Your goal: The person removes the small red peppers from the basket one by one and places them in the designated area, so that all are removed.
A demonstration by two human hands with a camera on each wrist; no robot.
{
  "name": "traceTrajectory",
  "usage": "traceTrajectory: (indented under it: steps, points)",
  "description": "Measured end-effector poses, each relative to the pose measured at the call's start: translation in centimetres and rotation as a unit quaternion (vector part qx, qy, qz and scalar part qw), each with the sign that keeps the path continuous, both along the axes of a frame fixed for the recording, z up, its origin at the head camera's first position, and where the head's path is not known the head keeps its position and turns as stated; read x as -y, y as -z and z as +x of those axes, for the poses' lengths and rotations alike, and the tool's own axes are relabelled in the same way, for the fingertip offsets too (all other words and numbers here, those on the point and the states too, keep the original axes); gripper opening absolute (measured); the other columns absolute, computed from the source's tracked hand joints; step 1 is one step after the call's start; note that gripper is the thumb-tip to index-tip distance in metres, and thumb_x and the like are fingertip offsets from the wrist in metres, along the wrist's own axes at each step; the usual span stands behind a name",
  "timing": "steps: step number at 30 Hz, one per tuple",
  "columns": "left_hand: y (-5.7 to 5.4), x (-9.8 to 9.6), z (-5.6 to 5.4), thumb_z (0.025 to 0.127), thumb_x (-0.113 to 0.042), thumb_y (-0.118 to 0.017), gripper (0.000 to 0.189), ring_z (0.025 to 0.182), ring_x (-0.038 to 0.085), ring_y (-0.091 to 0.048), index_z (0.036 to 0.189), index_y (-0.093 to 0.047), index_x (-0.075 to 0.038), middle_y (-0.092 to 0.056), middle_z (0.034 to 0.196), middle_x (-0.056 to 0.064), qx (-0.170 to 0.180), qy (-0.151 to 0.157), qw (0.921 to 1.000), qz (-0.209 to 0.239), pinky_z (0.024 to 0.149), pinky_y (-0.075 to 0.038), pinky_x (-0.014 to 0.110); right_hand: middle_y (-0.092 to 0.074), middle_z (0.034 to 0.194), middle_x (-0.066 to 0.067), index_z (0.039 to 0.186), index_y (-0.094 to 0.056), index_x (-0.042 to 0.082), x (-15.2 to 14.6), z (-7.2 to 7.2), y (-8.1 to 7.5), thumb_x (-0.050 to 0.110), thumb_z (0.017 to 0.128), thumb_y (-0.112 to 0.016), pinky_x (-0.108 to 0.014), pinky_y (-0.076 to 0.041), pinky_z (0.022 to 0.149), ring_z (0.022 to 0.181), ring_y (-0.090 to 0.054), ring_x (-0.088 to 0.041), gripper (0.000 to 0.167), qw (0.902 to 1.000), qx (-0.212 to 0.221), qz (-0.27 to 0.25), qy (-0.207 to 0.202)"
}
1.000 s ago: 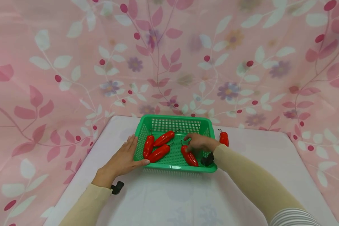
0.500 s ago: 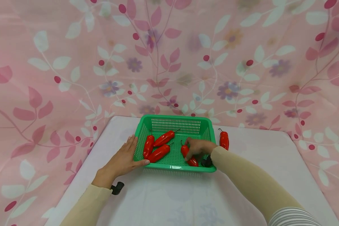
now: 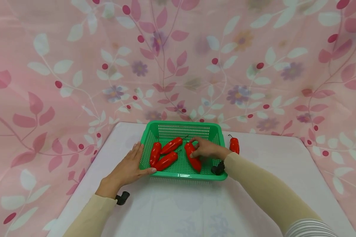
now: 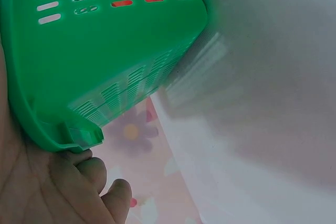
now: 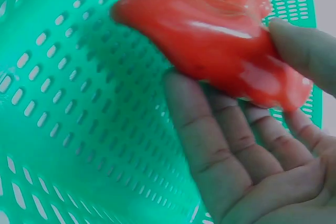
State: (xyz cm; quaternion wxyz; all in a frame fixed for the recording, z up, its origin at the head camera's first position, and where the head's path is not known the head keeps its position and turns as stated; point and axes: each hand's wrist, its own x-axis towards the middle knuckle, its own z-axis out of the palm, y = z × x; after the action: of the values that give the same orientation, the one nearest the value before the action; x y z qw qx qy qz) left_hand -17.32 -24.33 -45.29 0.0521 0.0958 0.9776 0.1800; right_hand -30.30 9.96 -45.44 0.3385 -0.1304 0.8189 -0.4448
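My right hand (image 3: 207, 148) pinches a glossy red chili pepper (image 3: 192, 160) inside a green plastic basket (image 3: 184, 175). In the right wrist view, the thumb presses the chili pepper (image 5: 210, 38) from one side and the fingers (image 5: 231, 129) support the other. Three more red chili peppers lie in the basket's left half: one along the left wall (image 3: 155, 152), one behind (image 3: 172, 146) and one in front (image 3: 166, 161). My left hand (image 3: 126, 169) rests on the basket's left rim with fingers extended, its thumb at the front left corner.
Another red chili pepper (image 3: 234, 146) lies outside the basket, just right of it, partly hidden by the right forearm. A white cloth (image 3: 172, 204) covers the table. Pink floral fabric (image 3: 190, 65) hangs right behind. Black wrist mounts (image 3: 123, 198) sit at both wrists.
My right hand has come down onto the chili pepper on the basket's right side, gripped it and shifted it left and slightly back. The left hand keeps its place on the rim.
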Motion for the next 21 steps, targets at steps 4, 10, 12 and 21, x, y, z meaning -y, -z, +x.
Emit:
traceTrajectory:
  steps: [4,10,12,21]
  points:
    - [0.1,0.0,0.1,0.085,-0.082,-0.063,0.127,0.161,0.047,-0.016,0.168,-0.013,0.001,-0.011,0.177,0.02,0.0,0.0,1.0,0.001,0.125,-0.03,0.063,-0.059,0.137,-0.022,0.151,-0.042,0.014,-0.2,0.1,-0.7,0.013,0.094,-0.079,-0.048,-0.067,0.08,0.108,-0.069,-0.033,0.068,0.9988,-0.002,-0.045,0.021]
    - [0.2,0.1,0.0,0.086,-0.082,-0.063,0.127,0.161,0.047,-0.015,0.168,-0.013,0.001,-0.011,0.177,0.02,0.003,0.001,1.0,0.005,0.125,-0.029,0.064,-0.056,0.14,-0.024,0.155,-0.04,0.017,-0.9,0.3,-2.1,0.012,0.097,-0.077,-0.056,-0.065,0.085,0.11,-0.07,-0.036,0.068,0.9943,-0.024,-0.094,0.045]
    - [0.2,0.1,0.0,0.085,-0.082,-0.063,0.128,0.161,0.047,-0.015,0.168,-0.012,0.002,-0.01,0.177,0.02,0.003,0.002,1.0,0.006,0.125,-0.028,0.064,-0.054,0.142,-0.024,0.156,-0.04,0.018,-1.3,0.2,-2.5,0.012,0.096,-0.077,-0.058,-0.064,0.087,0.112,-0.069,-0.037,0.07,0.9928,-0.029,-0.103,0.053]
    - [0.6,0.3,-0.2,0.084,-0.084,-0.063,0.13,0.162,0.047,-0.014,0.168,-0.01,0.0,-0.008,0.177,0.019,0.007,0.001,0.9999,0.008,0.125,-0.028,0.065,-0.053,0.142,-0.024,0.157,-0.039,0.019,-3.3,0.2,-3.7,0.013,0.098,-0.076,-0.064,-0.06,0.092,0.108,-0.071,-0.036,0.07,0.9869,-0.039,-0.138,0.073]
